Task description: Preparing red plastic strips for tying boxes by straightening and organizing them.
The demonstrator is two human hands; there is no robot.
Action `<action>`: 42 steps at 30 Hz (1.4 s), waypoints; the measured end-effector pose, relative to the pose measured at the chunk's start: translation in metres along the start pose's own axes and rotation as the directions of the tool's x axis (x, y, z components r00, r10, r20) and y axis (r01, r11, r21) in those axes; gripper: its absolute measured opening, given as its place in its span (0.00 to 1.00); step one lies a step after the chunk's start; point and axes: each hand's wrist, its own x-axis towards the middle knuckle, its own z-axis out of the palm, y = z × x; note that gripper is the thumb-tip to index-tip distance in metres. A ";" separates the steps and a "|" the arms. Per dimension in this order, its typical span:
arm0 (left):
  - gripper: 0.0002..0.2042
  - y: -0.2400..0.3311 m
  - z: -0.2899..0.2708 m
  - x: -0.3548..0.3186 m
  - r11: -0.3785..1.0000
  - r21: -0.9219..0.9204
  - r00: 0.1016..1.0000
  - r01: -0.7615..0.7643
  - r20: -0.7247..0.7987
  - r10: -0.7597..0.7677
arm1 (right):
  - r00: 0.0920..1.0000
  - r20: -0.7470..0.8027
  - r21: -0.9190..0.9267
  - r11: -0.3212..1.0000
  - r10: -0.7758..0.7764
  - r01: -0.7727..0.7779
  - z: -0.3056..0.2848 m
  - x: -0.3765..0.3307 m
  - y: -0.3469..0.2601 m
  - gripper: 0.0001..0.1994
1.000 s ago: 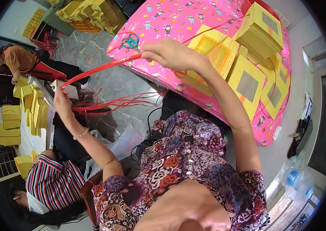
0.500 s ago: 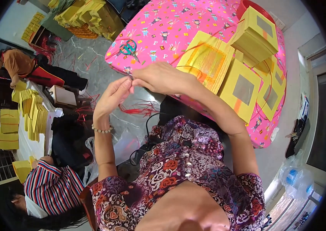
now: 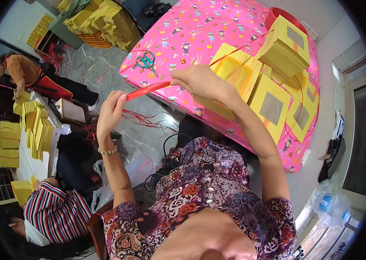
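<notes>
A band of red ribbon strands (image 3: pixel 148 89) is stretched between my two hands, just off the pink table's near left corner. My left hand (image 3: pixel 112 112) is closed on one end, and loose red strands trail below it. My right hand (image 3: pixel 202 82) is closed on the other part, over the table edge; a thin red strand runs from near it toward the far right. Beside and partly behind my right forearm lies a stack of yellow paper with an orange-gold patch (image 3: pixel 235 71). Scissors with teal handles (image 3: pixel 146 60) lie beyond the ribbon on the table.
The pink patterned cloth (image 3: pixel 178 39) covers the table. More yellow stacks with grey squares (image 3: pixel 271 108) and a red basin (image 3: pixel 278 15) stand at its right. On the left, two people work by a table with folded yellow paper (image 3: pixel 35 130). A plastic bag (image 3: pixel 137 169) is near my left arm.
My hands were together and have moved apart, my left to the left and down, my right to the right. The red ribbon is now stretched out between them.
</notes>
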 end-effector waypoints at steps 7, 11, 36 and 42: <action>0.14 0.043 0.052 0.024 0.863 0.128 0.866 -0.489 -0.043 0.498 | 0.996 0.071 -0.066 0.996 -0.062 0.067 0.024 0.011 -0.033 0.11; 0.15 0.056 0.060 0.033 0.780 -0.606 0.908 0.159 0.400 0.126 | 0.997 0.069 0.083 0.996 -0.032 0.026 0.015 0.005 -0.029 0.12; 0.10 0.090 0.140 0.055 0.856 -0.315 0.847 -0.410 -0.481 0.228 | 0.616 -0.533 0.774 0.628 0.580 0.079 0.038 0.019 -0.032 0.08; 0.15 0.089 0.154 0.058 0.912 -0.130 0.772 -0.388 -0.586 0.245 | 0.544 -0.609 0.716 0.695 0.578 0.064 0.035 0.019 -0.053 0.07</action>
